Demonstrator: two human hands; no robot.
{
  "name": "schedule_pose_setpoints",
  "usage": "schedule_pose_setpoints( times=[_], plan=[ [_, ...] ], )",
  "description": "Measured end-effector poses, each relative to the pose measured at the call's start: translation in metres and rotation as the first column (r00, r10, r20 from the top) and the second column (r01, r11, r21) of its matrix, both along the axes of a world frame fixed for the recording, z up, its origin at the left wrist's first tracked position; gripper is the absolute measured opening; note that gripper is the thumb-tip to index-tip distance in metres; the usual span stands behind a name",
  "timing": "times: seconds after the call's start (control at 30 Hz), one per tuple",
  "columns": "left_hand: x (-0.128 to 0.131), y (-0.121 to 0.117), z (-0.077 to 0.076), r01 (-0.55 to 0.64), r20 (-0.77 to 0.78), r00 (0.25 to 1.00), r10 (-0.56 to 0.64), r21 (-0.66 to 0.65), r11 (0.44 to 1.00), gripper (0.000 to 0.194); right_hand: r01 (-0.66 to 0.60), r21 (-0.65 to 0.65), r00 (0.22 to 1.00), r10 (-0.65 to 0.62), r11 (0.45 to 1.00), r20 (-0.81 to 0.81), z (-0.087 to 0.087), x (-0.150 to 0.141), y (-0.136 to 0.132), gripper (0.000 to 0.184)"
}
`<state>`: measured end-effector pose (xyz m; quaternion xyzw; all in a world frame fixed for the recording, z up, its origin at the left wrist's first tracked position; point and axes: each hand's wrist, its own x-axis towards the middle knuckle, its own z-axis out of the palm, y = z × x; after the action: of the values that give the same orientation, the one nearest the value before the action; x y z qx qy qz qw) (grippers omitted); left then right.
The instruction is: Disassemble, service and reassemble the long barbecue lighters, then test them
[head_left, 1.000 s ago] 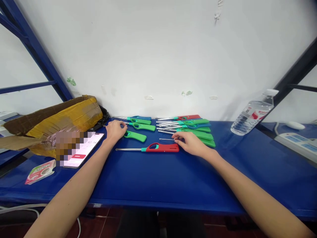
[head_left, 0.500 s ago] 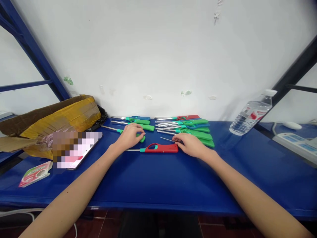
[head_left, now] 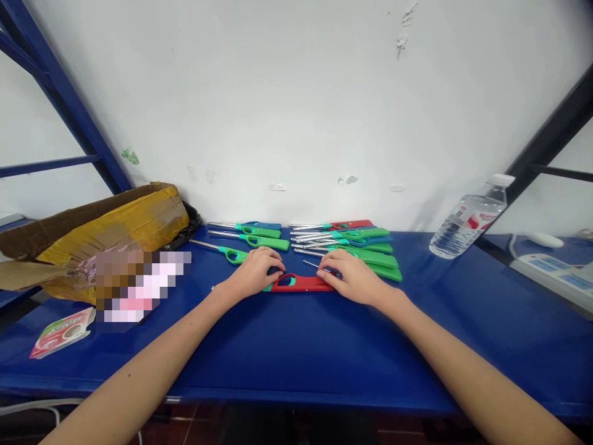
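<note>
A red long-nosed lighter (head_left: 301,283) lies on the blue table (head_left: 301,346) between my hands. My left hand (head_left: 256,272) rests curled over its metal tube end, hiding most of the tube. At the lighter's handle end, my right hand (head_left: 348,276) pinches a thin metal rod (head_left: 315,265). Behind my left hand lie three green and blue lighters (head_left: 252,236). Behind my right hand sits a stack of several green, blue and red lighters (head_left: 352,241).
A torn cardboard box (head_left: 102,232) stands at the left with a phone (head_left: 139,287) in front of it and a small red packet (head_left: 62,330) near the table edge. A water bottle (head_left: 467,219) and a power strip (head_left: 553,278) sit at the right.
My left hand has moved right, from the green lighters to the red lighter's tube. My right hand has shifted slightly toward the red handle with the rod.
</note>
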<state>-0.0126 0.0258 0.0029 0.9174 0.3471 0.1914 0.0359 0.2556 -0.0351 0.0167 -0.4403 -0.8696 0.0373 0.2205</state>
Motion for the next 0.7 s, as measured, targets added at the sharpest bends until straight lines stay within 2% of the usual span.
schedule_pose_setpoints(
  times=[0.13, 0.33, 0.4, 0.57, 0.7],
  plan=[
    [0.000, -0.004, 0.005, -0.082, 0.009, 0.997, 0.082, 0.009, 0.997, 0.015, -0.072, 0.002, 0.997, 0.072, 0.997, 0.029, -0.003, -0.006, -0.004, 0.026],
    [-0.003, 0.000, 0.010, -0.186, 0.059, 0.982, 0.182, 0.062, 0.981, 0.017, -0.097, -0.021, 0.994, 0.098, 0.995, 0.052, -0.008, -0.004, -0.001, 0.027],
    [-0.003, -0.002, 0.014, -0.152, 0.066, 0.987, 0.149, 0.043, 0.987, 0.021, -0.093, -0.018, 0.994, 0.094, 0.996, 0.054, -0.007, -0.003, -0.001, 0.026],
    [0.000, -0.014, 0.023, 0.038, 0.036, 0.999, -0.037, -0.024, 0.999, 0.034, -0.087, -0.028, 0.992, 0.089, 0.996, 0.088, 0.002, 0.004, 0.000, 0.021],
    [0.004, -0.023, 0.021, 0.135, -0.007, 0.991, -0.136, -0.021, 0.991, 0.046, -0.099, -0.020, 0.991, 0.101, 0.995, 0.087, 0.011, 0.009, -0.001, 0.024]
  ],
)
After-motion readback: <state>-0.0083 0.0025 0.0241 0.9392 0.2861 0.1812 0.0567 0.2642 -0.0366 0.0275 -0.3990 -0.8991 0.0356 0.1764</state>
